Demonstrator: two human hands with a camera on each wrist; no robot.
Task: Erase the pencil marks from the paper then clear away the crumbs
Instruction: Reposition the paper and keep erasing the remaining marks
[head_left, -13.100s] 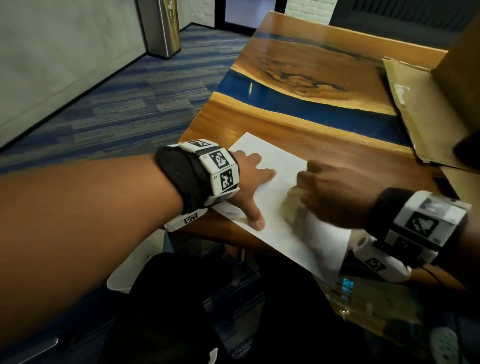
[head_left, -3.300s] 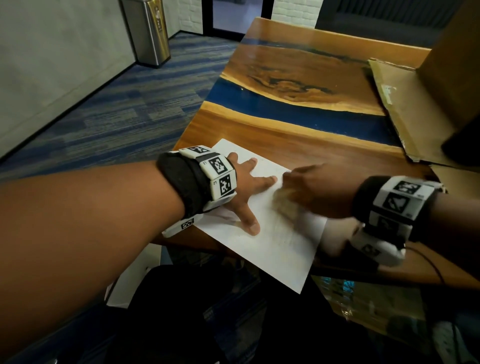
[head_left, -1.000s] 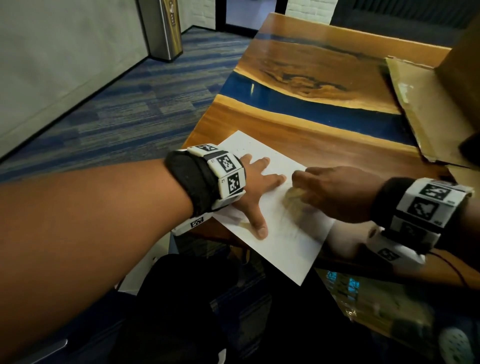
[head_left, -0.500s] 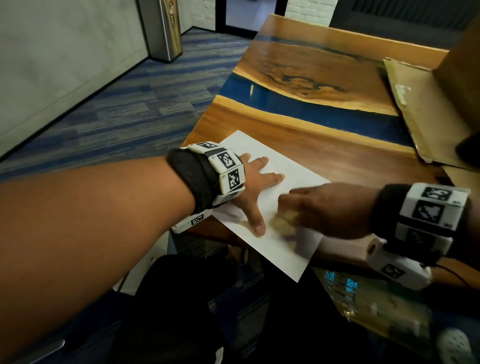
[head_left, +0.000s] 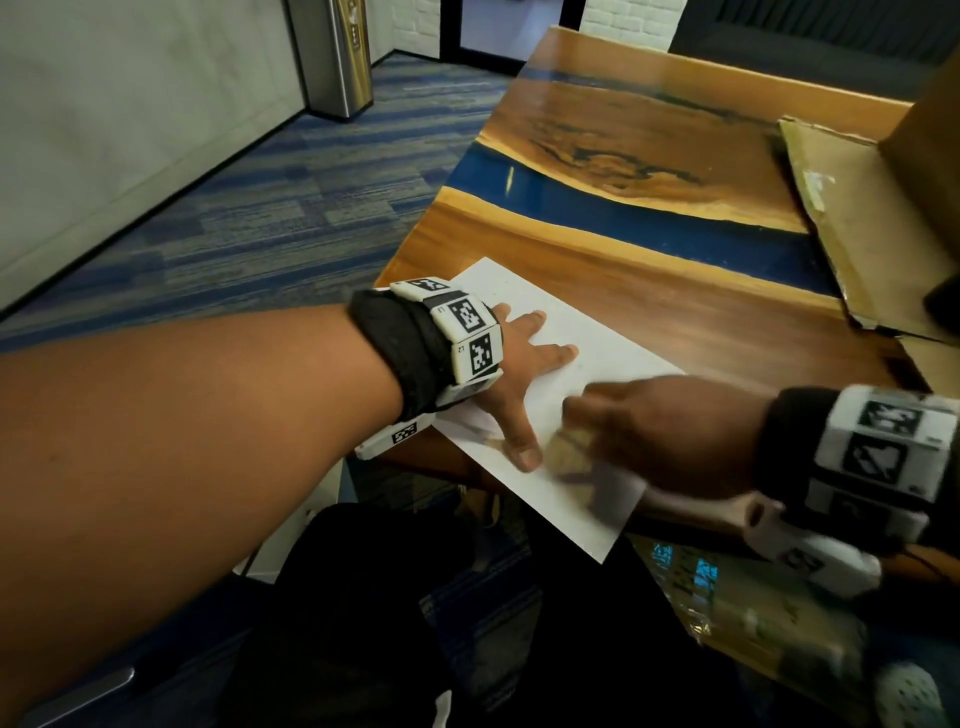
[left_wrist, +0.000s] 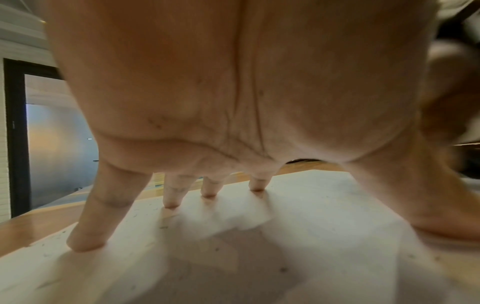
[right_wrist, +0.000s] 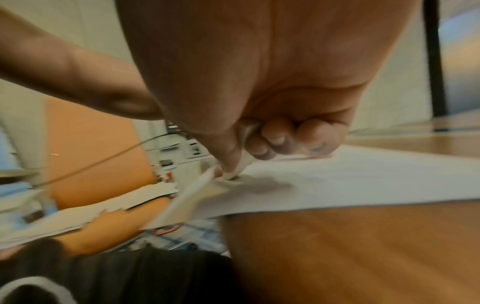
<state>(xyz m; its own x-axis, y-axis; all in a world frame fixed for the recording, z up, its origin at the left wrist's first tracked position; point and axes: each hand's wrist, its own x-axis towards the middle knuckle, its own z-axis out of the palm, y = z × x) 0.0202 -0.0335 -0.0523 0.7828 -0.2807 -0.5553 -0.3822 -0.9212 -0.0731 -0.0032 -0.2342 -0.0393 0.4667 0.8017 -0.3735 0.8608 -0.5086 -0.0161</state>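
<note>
Head view: left hand (head_left: 511, 374) flat on paper (head_left: 566, 332); right hand (head_left: 670, 431) grips eraser (head_left: 563, 451).

Left hand (head_left: 511, 374) lies flat, fingers (left_wrist: 88, 230) spread and straight, forearm stretched forward — right hand (head_left: 670, 431) is curled, fingertips (right_wrist: 275, 142) tucked under, pinching downward.

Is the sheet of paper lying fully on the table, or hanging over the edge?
Hanging over. The paper lies flat under the left hand, but its near corner juts past the table edge.
</note>
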